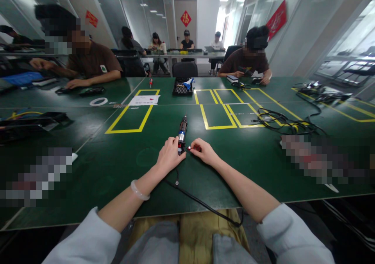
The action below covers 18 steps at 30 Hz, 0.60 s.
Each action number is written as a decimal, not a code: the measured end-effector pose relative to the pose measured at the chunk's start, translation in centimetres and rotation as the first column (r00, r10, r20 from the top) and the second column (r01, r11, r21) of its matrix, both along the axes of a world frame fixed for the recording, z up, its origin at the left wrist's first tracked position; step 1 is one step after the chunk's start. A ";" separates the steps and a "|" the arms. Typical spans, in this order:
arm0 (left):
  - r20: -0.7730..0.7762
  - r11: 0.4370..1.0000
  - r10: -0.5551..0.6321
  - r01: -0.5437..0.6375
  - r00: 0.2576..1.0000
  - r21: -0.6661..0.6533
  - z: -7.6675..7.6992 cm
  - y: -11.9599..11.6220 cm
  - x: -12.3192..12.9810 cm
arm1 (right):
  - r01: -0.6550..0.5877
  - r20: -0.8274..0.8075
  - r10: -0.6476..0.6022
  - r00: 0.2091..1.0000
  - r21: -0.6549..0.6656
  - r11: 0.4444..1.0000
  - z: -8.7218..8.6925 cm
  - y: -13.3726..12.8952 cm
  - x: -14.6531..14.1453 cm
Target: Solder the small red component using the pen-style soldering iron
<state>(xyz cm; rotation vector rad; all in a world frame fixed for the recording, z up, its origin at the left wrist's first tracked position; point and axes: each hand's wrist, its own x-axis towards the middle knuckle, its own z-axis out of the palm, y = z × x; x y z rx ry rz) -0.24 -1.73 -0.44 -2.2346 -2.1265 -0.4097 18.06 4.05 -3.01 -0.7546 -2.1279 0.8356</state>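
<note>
My left hand [171,154] is closed around the near end of a corded pen-shaped power tool [183,133], which lies on the green table with its narrow tip pointing away from me. A silver and blue cylinder shows in its middle, and small red and black parts sit at its near end. Just to the right, my right hand [203,150] pinches a small red piece [189,148] between thumb and fingertips, too small to name exactly. A black cable [202,203] runs below my hands and over the table's front edge. A thin lead with a ring end [177,182] hangs near my left wrist.
Yellow tape rectangles [124,131] mark the table. Farther back lie a black tray [181,88], a paper sheet [144,100], a tape roll [99,101] and a red screwdriver [150,83]. Coiled black cables [287,121] lie at the right. Two co-workers sit across the table.
</note>
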 end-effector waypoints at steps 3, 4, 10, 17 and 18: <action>0.023 1.000 -0.026 0.026 0.999 0.000 0.0 -0.3 0.6 | 0.010 0.023 -0.010 1.000 0.009 1.000 0.0 -0.1 -0.1; 0.026 0.999 -0.033 0.033 0.999 0.003 0.0 -0.3 0.7 | 0.010 0.033 -0.010 0.999 0.013 1.000 -0.1 -0.1 -0.1; -0.005 0.999 -0.047 0.047 0.999 0.020 0.0 -0.5 1.0 | -0.003 0.065 0.002 0.998 0.024 1.000 -0.3 0.1 -0.4; -0.040 0.999 -0.040 0.041 0.998 0.034 -0.2 -0.6 1.0 | -0.003 0.048 0.002 0.999 0.022 1.000 -0.6 0.3 -0.5; -0.044 0.999 -0.038 0.039 0.998 0.034 -0.2 -0.6 1.0 | -0.003 0.041 0.002 0.999 0.024 1.000 -0.6 0.2 -0.5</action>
